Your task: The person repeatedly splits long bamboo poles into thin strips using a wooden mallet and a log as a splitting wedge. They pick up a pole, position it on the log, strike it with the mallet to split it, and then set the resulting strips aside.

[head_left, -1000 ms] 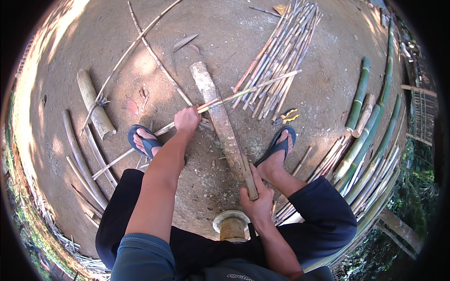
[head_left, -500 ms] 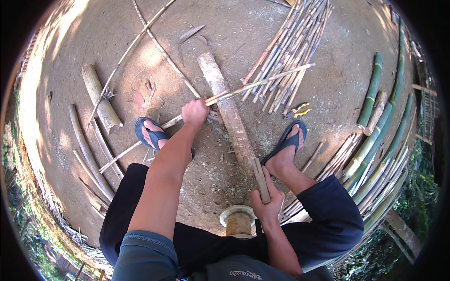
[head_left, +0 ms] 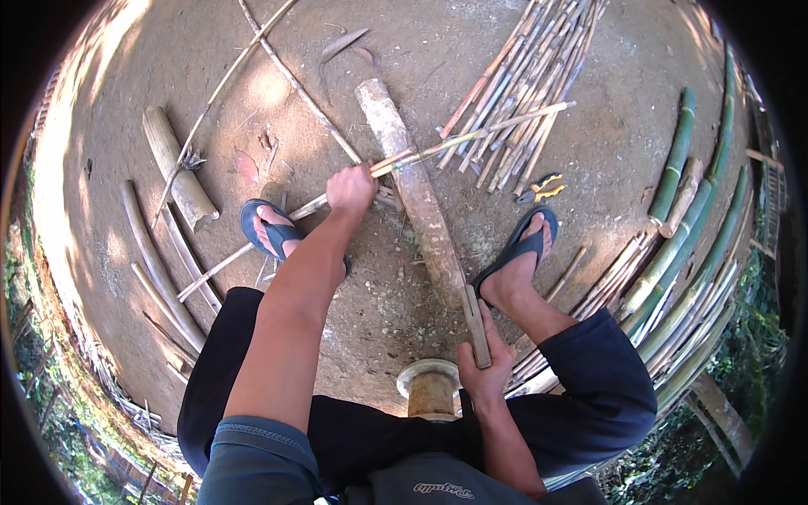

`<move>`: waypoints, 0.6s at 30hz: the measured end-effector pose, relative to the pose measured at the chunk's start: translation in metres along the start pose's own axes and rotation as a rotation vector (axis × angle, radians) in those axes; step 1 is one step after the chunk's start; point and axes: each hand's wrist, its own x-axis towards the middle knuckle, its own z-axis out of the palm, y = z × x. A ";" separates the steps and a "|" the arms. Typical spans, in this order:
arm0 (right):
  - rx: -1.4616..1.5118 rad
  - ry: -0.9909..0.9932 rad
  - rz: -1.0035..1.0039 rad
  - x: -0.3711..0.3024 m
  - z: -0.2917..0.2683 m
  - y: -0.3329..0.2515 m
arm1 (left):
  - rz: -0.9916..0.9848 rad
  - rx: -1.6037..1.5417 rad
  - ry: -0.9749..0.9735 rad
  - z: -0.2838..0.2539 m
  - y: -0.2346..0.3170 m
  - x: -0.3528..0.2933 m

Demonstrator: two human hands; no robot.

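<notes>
In the head view, the left hand [head_left: 352,187] is wrapping tightly around a cane [head_left: 459,141], which is crossing over the log [head_left: 421,210] and staying put. The right hand [head_left: 491,362] is pinching a wooden piece [head_left: 477,328] between thumb and fingers, holding it farther down the log than a moment ago, so less is overlapping. The left fist is hiding the stick count; the piece's far end is blending into the log.

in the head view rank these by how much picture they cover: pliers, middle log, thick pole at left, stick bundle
Largest to smallest, as they look:
1. Stick bundle, though the picture's top cuts it off
2. Middle log
3. Thick pole at left
4. Pliers
</notes>
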 end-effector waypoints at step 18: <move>-0.029 0.018 -0.050 0.050 0.052 0.029 | 0.018 0.017 -0.072 -0.007 -0.001 0.005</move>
